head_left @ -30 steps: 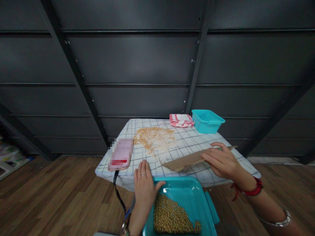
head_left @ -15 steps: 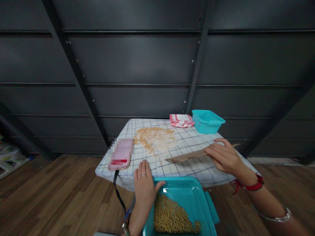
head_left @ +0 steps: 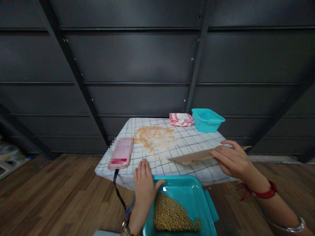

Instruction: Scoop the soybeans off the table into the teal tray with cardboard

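Observation:
My left hand [head_left: 144, 186] lies with fingers stretched out on the near edge of the checked cloth [head_left: 189, 147], its thumb over the rim of a large teal tray [head_left: 194, 196]. Dried beans or chickpeas [head_left: 172, 214] fill the left and lower part of that tray. On the right, my right hand [head_left: 232, 159] grips a long strip of cardboard [head_left: 192, 158], held low over the cloth with its tip pointing left. Beyond the tip, pale yellow beans [head_left: 145, 136] lie spread with whitish crumbs or husks [head_left: 163, 139].
A pink phone [head_left: 121, 152] with a black strap [head_left: 118, 190] rests at the table's left edge. Toward the back are a folded red-and-white cloth [head_left: 181, 120] and a small turquoise basket [head_left: 208, 122]. A dark panelled wall [head_left: 137, 62] stands behind the table.
My right hand and the cardboard strip have shifted right and slightly toward me, with more of the strip's flat face showing. My left hand has stayed in place.

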### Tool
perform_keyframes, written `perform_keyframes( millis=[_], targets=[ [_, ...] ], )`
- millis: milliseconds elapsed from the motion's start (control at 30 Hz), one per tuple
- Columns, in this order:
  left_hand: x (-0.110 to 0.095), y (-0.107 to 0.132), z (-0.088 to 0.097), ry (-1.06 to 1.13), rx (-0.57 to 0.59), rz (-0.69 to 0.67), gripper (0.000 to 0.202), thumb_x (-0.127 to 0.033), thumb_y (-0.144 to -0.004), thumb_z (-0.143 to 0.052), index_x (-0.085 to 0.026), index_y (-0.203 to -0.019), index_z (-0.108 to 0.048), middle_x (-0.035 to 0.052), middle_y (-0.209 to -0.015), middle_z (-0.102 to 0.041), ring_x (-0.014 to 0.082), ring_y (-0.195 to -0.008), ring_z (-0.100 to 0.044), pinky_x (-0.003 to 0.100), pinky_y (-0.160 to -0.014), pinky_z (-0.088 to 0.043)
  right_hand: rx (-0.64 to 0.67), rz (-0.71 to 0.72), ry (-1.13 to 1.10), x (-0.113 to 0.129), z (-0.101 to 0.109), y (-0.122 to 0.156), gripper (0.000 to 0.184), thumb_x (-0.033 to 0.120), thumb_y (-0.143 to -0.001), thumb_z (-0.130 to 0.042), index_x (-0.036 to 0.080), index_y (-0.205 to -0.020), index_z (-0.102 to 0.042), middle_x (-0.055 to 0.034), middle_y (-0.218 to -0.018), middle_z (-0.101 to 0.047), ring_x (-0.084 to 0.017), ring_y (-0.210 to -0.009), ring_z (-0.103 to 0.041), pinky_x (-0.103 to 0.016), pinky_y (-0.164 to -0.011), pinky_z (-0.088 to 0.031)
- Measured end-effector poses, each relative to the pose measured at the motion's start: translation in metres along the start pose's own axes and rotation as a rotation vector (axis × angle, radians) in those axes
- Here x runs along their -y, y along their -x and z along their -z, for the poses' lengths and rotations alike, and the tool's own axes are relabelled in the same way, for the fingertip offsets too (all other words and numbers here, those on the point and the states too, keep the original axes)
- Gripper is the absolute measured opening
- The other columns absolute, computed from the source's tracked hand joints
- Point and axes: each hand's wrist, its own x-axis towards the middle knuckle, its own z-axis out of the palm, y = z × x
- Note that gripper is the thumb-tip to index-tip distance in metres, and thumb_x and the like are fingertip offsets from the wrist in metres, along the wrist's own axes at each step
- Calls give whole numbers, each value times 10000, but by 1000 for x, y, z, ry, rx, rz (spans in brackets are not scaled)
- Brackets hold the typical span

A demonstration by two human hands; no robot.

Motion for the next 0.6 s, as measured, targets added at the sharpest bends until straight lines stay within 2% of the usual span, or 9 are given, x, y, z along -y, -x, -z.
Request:
perform_keyframes(
  millis=[167, 400, 600],
  targets=[
    [0, 0, 0, 12, 9, 10, 922, -725, -703, -281, -9, -1280, -345, 246, -1224, -508, 328, -1148, -448, 482, -945, -333, 35, 7, -23, 0, 8, 5, 266, -4, -758, -383, 187, -905, -496, -23, -668, -618, -139, -610, -563, -355, -735, -419],
    [-1, 0, 1, 4, 4, -4, 906, -709, -720, -287, 0, -1281, -338, 242, -1229, -507, 326, -1146, -449, 475, -940, -340, 81, -32, -96, 16, 13, 1, 265, 21, -777, -332, 195, -915, -477, 9, -676, -618, -120, -613, -559, -351, -776, -405],
    [0, 0, 1, 10, 16, -12, 944, -720, -703, -294, 9, -1303, -300, 253, -1231, -500, 331, -1146, -442, 482, -938, -335, -19, -37, 61, 8, 4, -8, 263, 1, -753, -381, 187, -901, -493, -3, -655, -618, -129, -600, -557, -351, -751, -408]
  ],
)
